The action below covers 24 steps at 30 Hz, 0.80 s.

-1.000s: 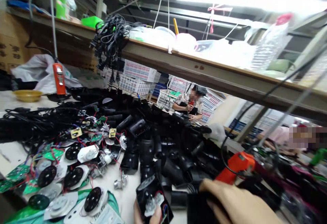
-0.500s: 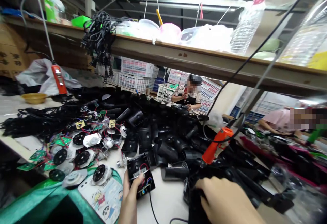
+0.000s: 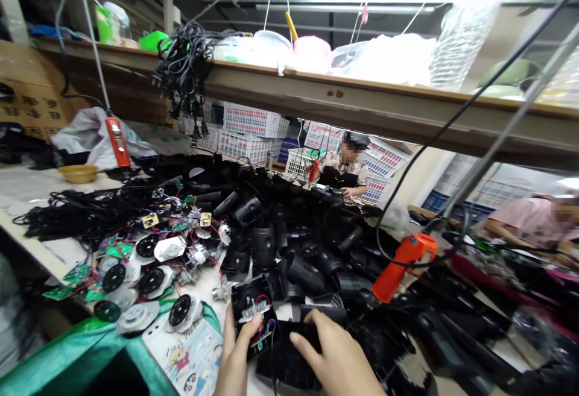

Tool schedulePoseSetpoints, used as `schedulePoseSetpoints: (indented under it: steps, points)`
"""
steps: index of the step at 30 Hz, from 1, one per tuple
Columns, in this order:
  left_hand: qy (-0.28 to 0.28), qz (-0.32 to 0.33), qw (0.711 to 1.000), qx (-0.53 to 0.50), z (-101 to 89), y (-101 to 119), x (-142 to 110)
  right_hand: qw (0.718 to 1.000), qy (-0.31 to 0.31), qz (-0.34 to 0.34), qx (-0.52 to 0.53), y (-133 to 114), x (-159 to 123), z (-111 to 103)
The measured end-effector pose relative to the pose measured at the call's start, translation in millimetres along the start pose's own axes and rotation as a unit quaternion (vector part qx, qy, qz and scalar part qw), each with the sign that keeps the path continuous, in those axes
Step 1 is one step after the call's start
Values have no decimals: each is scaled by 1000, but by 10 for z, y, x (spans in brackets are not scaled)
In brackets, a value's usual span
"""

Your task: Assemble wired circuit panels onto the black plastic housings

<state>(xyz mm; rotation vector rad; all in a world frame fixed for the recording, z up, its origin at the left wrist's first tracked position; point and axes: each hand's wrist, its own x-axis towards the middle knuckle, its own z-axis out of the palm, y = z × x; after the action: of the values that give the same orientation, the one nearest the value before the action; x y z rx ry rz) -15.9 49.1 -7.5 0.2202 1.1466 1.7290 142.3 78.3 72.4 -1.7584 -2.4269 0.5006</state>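
At bench front, low centre, left hand (image 3: 237, 354) grips a small black plastic housing half with white fittings and red/blue wires inside (image 3: 252, 311), thumb pressed on its open face. Right hand (image 3: 335, 360) lies palm-down, fingers curled over a second black plastic shell piece (image 3: 289, 354) just beside the first; looks like a grip, but underside is hidden so can't tell how firm.

Risks, as I judge them:
- Thin red/blue leads sit right under the thumb and next to the second shell; if the 2 halves come together w/ a lead across the edge, it could pinch or tear off.
- Big heap of loose black tubular plastic casings (image 3: 307, 251) crowds the work spot; an elbow or the shell could nudge it and send parts sliding off the edge.
- Orange-handled electric screwdriver (image 3: 400, 266) hangs by its black cable near the right hand; a snag on the cable could swing it into the hands.
- Round black-and-white motor units w/ green circuit boards (image 3: 149, 275) trail wires to the left; easy to drag one along.

Writing: cartoon-printed white sheet (image 3: 192, 357) on green cloth by the left wrist has small characters, too blurred to read. Brown cardboard box (image 3: 27, 103) far left has dark print, unreadable. No brand legible anywhere.
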Motion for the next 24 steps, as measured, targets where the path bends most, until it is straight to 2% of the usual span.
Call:
schedulePoseSetpoints:
  steps: [2, 4, 6, 7, 9, 11, 12, 14, 15, 17, 21, 22, 23, 24]
  points:
    - [-3, -11, 1000, -5, 23, 31, -48, 989, 8, -16, 147, 126, 25, 184]
    - [-13, -6, 1000, 2, 33, 32, -68, 962, 3, -35, 272, 226, 39, 295]
    - [-19, -5, 1000, 14, 23, 5, -53, 938, 10, -39, 345, 300, 37, 249]
    - [-18, -5, 1000, 15, 10, -14, -35, 937, 22, -34, 347, 332, 28, 154]
    - [-12, 0, 1000, 10, -22, -50, 11, 959, 67, -8, 276, 386, -14, -157]
    - [-9, 12, 1000, 10, -46, -70, 45, 989, 85, 40, 118, 404, -68, -540]
    - [-10, 18, 1000, 15, -50, -72, 52, 995, 72, 74, 18, 388, -88, -715]
    - [-9, 27, 999, 35, -41, -57, 42, 979, 34, 123, -161, 293, -81, -962]
    - [-8, 32, 998, 48, -29, -43, 26, 967, 38, 128, -215, 222, -48, -1021]
    - [-7, 43, 996, 73, -1, -9, -14, 960, 60, 110, -251, 64, 64, -1034]
    - [-5, 35, 995, 92, 26, 34, -58, 966, 119, 79, -217, -107, 253, -947]
    - [-1, 31, 995, 94, 26, 34, -57, 965, 147, 71, -203, -103, 261, -948]
    - [1, 29, 995, 96, 26, 29, -52, 961, 200, 47, -184, -86, 255, -960]
    - [2, 31, 995, 97, 26, 20, -45, 946, 279, 2, -164, -61, 246, -979]
